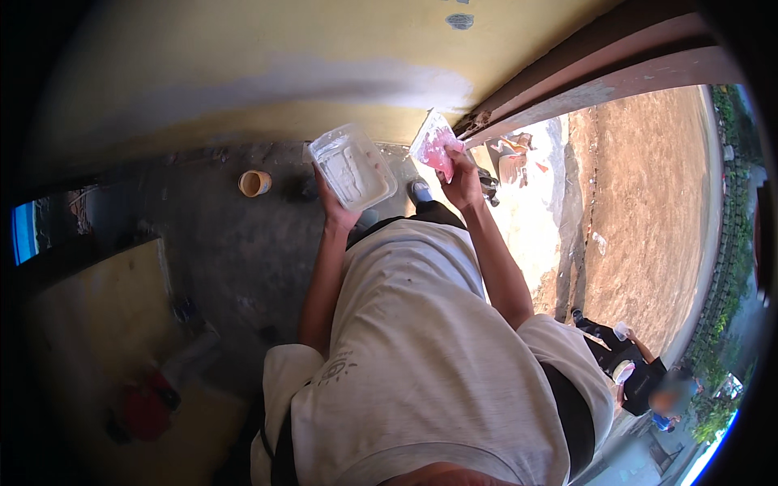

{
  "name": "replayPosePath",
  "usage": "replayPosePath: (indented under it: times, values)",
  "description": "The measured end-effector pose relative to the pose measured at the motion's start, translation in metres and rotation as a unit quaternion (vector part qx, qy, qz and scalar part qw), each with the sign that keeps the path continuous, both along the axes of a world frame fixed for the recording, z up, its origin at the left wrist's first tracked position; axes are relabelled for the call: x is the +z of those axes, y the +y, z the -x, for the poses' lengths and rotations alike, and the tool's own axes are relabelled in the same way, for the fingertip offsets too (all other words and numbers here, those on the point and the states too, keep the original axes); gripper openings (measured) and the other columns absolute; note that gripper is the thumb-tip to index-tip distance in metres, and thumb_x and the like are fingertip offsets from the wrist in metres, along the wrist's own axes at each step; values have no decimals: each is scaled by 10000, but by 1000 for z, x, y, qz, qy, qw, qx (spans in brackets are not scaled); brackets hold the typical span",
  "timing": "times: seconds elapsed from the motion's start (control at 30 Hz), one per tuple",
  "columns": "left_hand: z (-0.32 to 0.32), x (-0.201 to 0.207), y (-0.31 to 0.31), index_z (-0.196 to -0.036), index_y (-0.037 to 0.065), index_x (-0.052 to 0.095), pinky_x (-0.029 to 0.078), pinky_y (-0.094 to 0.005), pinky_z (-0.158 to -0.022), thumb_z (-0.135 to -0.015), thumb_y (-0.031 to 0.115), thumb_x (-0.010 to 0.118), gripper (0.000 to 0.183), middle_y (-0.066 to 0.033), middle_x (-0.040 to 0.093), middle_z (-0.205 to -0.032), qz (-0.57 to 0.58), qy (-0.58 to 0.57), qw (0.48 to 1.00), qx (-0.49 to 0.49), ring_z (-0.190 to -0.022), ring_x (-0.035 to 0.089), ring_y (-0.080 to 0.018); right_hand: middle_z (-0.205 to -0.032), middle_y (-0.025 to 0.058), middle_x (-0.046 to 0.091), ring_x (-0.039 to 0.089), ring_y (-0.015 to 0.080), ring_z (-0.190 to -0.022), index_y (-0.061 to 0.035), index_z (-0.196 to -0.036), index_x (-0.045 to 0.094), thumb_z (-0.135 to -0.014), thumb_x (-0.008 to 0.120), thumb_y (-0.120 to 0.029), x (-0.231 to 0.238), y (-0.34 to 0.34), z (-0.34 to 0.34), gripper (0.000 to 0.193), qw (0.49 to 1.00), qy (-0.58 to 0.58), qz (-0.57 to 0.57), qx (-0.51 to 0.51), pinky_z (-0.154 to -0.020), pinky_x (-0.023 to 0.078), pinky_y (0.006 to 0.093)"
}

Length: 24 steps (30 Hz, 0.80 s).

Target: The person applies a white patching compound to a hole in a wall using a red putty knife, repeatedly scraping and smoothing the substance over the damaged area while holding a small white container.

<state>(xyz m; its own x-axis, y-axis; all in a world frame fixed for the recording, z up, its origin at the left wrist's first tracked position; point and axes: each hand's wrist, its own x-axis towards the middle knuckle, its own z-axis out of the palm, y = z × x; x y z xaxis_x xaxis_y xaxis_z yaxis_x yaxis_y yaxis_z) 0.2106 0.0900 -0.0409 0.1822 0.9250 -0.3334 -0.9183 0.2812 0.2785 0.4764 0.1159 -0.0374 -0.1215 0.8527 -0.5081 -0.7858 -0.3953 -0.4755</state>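
Observation:
My left hand [335, 206] is closed on the side of a clear plastic tub [387, 183], which is tilted so that its inside shows. White paste [348, 172] smears the bottom of the tub. To the right of it, my right hand [463, 185] grips a flat pink spreader [438, 146] coated with white paste along its upper part. The spreader is held up close to the yellow wall [340, 49], apart from the tub. A long whitish patch [308, 79] runs along that wall above both hands.
A yellowish bucket [254, 184] stands on the dark floor [243, 243] at the left. A brown ledge [583, 61] slants along the upper right, beside sunlit sandy ground [648, 186]. At the lower right a person in dark clothes [624, 356] holds a pale container [623, 372].

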Motion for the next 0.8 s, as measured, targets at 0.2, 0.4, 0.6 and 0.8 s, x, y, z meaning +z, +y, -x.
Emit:
replayPosePath:
  times: [0.2,0.4,0.6,0.8]
  values:
    - [2,-11,-5,-1448,139,475,367,-531,-1131,-1005,535,400,600,-64,531,-1435,36,-23,999,15,-1314,505,-292,-966,79,660,644,195,-965,-25,-1016,632,-943,607,-55,-84,23,-25,82,999,-21,1,-33,-902,541,356]
    - [-6,-5,-11,-1433,141,496,364,-532,-1133,-995,562,416,612,-64,538,-1427,90,-8,996,23,-1312,508,-285,-1042,128,615,612,279,-1030,8,-1042,578,-960,552,-45,-135,58,-7,101,989,-10,72,-127,-983,528,403]
    - [-9,-15,-19,-1427,159,505,371,-530,-1124,-986,589,416,622,-61,544,-1424,123,18,992,35,-1305,514,-292,-1154,171,559,588,317,-1074,61,-1158,536,-963,511,-17,-172,86,-12,212,979,35,93,-180,-986,533,435]
    - [-12,-21,-15,-1412,151,521,391,-549,-1096,-985,611,397,640,-89,571,-1382,155,5,987,37,-1261,541,-305,-1083,156,632,626,273,-1048,51,-1044,579,-953,535,-21,-179,110,-30,124,982,25,51,-180,-1000,531,406]
